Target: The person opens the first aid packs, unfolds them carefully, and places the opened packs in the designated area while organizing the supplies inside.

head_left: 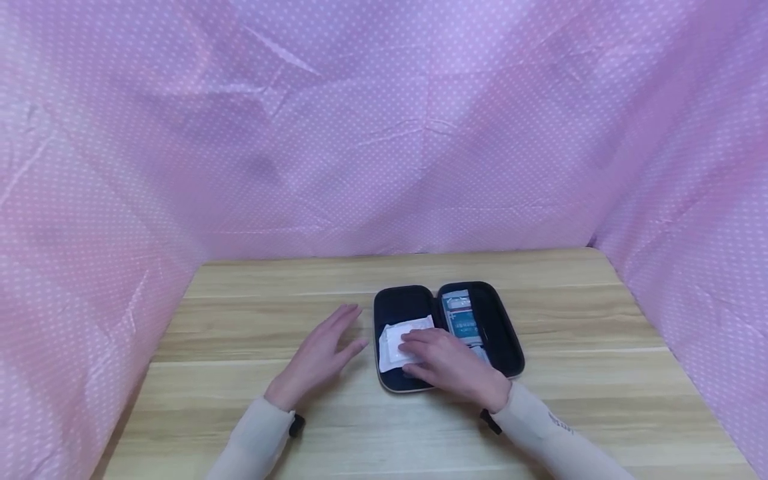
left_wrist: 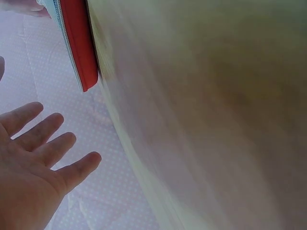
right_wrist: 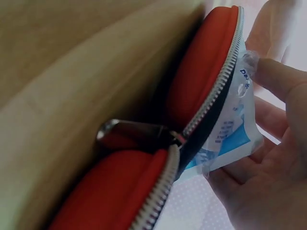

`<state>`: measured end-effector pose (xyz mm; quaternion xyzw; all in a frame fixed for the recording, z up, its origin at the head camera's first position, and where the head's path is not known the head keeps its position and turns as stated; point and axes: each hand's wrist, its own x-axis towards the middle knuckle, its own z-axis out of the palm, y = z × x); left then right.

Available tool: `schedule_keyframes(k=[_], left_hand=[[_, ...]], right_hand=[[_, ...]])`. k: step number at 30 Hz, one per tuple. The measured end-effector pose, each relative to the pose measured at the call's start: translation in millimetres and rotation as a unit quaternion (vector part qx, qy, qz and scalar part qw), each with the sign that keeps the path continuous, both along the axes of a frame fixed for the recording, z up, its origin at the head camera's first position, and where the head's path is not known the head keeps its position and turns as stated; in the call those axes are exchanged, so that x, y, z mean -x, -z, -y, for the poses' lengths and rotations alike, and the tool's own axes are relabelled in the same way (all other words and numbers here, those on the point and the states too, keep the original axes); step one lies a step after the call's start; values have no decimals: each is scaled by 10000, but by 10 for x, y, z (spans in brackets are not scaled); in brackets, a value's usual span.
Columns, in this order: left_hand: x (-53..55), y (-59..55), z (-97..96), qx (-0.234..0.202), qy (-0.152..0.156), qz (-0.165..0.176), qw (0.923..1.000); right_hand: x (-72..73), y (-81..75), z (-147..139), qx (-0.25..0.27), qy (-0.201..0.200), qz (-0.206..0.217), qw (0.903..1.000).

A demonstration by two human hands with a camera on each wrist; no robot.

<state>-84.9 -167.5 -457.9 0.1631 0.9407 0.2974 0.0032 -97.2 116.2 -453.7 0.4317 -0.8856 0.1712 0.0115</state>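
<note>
My right hand (head_left: 447,363) is over the left half of an open zip case (head_left: 402,303), black inside and red outside. Its fingers grip a white packet (head_left: 403,347). Seen from the right wrist, this packet (right_wrist: 235,124) has blue print and crinkled clear wrap, with the fingers (right_wrist: 278,79) bent around its edges. It covers part of the case's lower left half. To the left of the case, my left hand (head_left: 318,353) hovers with spread fingers and holds nothing; the left wrist view shows its bare palm (left_wrist: 24,167).
Teal and white packets (head_left: 462,320) sit in the case's right half. A metal zipper pull (right_wrist: 134,132) hangs at the case's hinge side. The wooden table (head_left: 600,320) is bounded by pink dotted cloth (head_left: 384,133) at the back and sides.
</note>
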Motion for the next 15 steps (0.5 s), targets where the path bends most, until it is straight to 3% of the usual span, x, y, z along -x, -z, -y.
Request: schedule_keyframes(k=[8,15], left_hand=[[253,40,-146,-89,205,-311,9993],[457,78,-298,481,578,-668,9949]], right_hand=[[-1,-40,-18,58,58,236,9997],[2,-66,-73,144,-37,109,9998]])
